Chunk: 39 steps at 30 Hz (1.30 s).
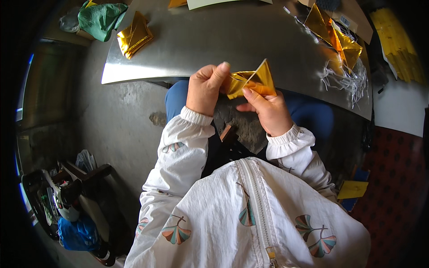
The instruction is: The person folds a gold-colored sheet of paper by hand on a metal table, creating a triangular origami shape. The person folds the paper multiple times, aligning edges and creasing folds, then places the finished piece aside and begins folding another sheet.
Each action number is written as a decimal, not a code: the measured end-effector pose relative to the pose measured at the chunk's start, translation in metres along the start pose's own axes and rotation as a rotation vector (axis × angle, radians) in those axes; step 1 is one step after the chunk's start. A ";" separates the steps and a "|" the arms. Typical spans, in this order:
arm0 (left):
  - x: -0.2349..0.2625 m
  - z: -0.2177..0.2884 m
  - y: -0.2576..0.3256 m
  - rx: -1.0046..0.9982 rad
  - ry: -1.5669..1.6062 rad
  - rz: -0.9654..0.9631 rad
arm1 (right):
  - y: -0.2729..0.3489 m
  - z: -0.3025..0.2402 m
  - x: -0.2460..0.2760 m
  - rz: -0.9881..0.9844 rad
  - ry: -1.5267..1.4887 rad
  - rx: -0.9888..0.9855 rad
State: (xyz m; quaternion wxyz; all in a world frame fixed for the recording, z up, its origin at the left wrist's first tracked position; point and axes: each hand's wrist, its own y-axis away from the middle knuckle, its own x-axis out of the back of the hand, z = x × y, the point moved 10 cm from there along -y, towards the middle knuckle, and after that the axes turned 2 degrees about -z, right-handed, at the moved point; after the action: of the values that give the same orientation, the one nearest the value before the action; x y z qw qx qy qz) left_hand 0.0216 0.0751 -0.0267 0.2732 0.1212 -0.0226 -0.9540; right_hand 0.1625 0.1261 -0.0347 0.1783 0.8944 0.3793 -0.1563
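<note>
A folded piece of shiny gold foil paper (264, 81) is held up between my hands, just off the table's near edge. My left hand (205, 89) is closed at its left end, thumb pointing up and the other fingers curled. My right hand (270, 111) pinches the lower right part, its thumb on the near face and one finger stretched out below. Along a fold on the foil runs a thin pale edge or strip; which it is I cannot tell. The fingertips behind the foil are hidden.
On the metal table (214, 40) lie a stack of folded gold foil (135, 36) at the left, and gold foil shapes (346, 47) with tangled white strings (348, 80) at the right. A green plastic bag (102, 20) is beyond the left corner. A cluttered stand (85, 205) stands lower left.
</note>
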 end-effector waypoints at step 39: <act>-0.076 0.007 -0.076 -0.525 -1.094 -0.398 | -0.024 -0.032 0.016 0.122 1.620 0.412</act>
State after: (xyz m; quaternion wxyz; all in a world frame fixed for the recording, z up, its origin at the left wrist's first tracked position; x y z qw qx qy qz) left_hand 0.0427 0.1797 -0.0115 0.0605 -0.4523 0.0986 -0.8843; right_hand 0.1602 0.1661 -0.0180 -0.3083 0.7637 0.3047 0.4784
